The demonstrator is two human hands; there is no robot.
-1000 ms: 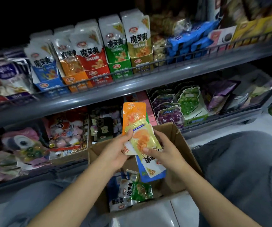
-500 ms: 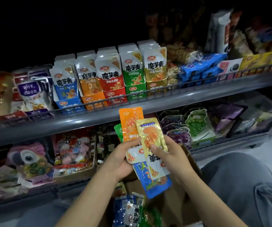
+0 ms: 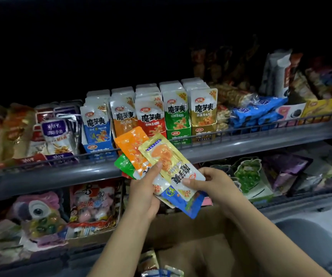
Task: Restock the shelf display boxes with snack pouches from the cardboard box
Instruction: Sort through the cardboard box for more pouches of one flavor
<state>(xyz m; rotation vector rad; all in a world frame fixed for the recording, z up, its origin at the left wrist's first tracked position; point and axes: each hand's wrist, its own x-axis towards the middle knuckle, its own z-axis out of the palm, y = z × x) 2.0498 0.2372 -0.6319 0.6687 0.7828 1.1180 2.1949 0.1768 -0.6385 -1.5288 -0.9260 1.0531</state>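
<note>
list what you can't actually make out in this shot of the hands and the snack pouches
- Head view: the red pouch and green pouch in the left hand show only their corners; the orange pouch covers the rest.
- The cardboard box is cut off by the bottom edge, so what it holds is mostly unseen.
- The space above the top shelf is too dark to read.
- The blue pouch is half hidden under the gold pouch, which the right hand pinches.

Two bare forearms with no sleeves in sight, bare hands without rings or gloves, grey trousers at lower right
</note>
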